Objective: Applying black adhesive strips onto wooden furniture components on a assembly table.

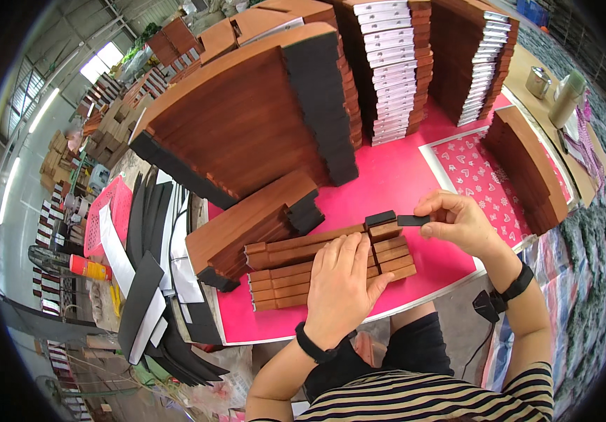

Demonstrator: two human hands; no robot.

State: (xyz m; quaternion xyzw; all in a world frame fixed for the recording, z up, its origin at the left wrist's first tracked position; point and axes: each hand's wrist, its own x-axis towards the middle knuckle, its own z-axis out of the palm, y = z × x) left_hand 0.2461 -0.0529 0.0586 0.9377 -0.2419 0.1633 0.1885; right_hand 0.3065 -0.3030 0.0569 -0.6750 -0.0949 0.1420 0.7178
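My left hand (342,281) lies flat, fingers stretched out, across a row of narrow reddish-brown wooden pieces (285,285) set side by side on the pink table top (338,204). Between the thumb and fingers of my right hand (458,221) is a short black strip (411,221), held at the right end of the row. Its left end comes close to a black patch (379,218) that covers the end of the farthest piece. Whether the strip touches the wood I cannot tell.
Behind the row lies a brown block with black ends (254,218). Tall stacks of brown wooden parts (240,119) rise at the back. Long black and white strips (152,281) hang off the left edge. At right are a curved brown stack (524,169), a metal cup (538,83) and a bottle (568,98).
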